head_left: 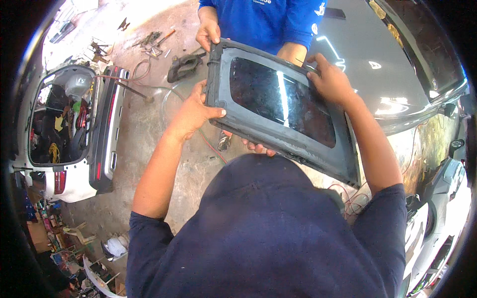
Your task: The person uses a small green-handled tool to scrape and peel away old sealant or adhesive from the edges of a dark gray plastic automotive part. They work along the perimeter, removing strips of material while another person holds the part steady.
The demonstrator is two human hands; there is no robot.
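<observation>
A framed car window [278,99], dark glass with a grey border and black rubber edging, is held tilted in front of me. My left hand [195,113] grips its left end, with the thumb on the face near the corner and the fingers behind. My right hand [332,82] holds the far edge toward the right, thumb against the rim and the fingertips partly hidden. A co-worker in a blue shirt [253,20] stands opposite. One hand of theirs [208,34] holds the far left corner. Fingertips [259,148] show under the near edge, seemingly from the co-worker's other hand, whose arm passes behind the window.
A glossy grey car [357,54] stands close by at right. On the left is a white car's rear [74,184], its interior visible. A hose [203,136], a black part [185,67] and tools [154,42] lie on the concrete floor. Clutter fills the lower left.
</observation>
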